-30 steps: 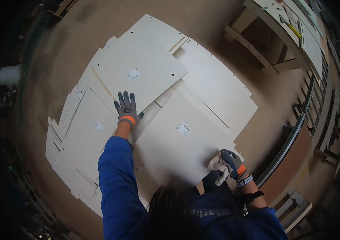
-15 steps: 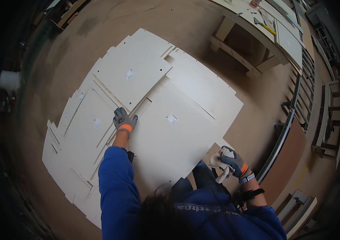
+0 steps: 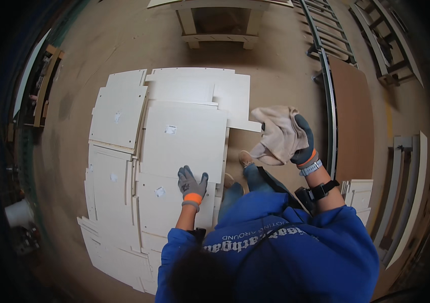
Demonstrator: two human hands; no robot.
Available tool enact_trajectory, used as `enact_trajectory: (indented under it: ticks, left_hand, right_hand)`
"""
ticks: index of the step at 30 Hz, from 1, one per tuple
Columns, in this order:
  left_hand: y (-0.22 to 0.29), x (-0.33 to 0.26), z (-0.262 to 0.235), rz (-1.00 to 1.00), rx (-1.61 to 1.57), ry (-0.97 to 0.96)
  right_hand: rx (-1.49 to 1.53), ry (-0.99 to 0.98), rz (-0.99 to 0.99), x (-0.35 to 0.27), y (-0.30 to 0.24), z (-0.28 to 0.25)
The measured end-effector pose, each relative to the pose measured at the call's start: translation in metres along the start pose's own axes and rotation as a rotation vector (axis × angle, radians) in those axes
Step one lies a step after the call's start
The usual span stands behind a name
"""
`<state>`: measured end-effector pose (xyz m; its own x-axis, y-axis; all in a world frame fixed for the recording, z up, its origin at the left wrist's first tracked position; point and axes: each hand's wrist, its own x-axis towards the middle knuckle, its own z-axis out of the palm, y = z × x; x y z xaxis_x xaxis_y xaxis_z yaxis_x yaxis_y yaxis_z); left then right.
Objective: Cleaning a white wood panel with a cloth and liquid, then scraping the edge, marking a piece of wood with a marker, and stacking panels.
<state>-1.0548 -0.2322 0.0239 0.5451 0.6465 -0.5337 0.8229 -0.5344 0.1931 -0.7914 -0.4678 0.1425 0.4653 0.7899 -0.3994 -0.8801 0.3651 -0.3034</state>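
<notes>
Left hand (image 3: 192, 184) lies flat, fingers spread on a pale board (image 3: 182, 141); right hand (image 3: 303, 141) (gloved) grips a beige cloth (image 3: 278, 134).

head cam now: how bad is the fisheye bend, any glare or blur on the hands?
Head view: strong fisheye, black corners, and the metal rail at right bows toward the rim. Soft, even light; no glare on the pale panels. Left hand on a panel and right hand gripping the beige cloth both look sharp.
</notes>
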Motion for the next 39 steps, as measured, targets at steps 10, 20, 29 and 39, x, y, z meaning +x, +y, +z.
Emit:
enact_trajectory:
  ticks: [10,20,29,39]
  left_hand:
    - [0.128,0.017,0.041,0.201,0.172,0.065]
    - [0.112,0.061,0.128,-0.330,0.101,-0.282]
    - [0.223,0.118,0.112,-0.016,-0.268,-0.534]
    - [0.401,0.270,0.019,0.406,0.083,-0.490]
  right_hand:
    - [0.117,-0.167,-0.306,-0.090,-0.046,-0.050]
    - [0.126,-0.003,-0.387,-0.140,-0.198,-0.120]
    - [0.164,-0.162,-0.285,-0.046,-0.319,-0.109]
    - [0.088,-0.066,-0.442,0.064,-0.449,-0.126]
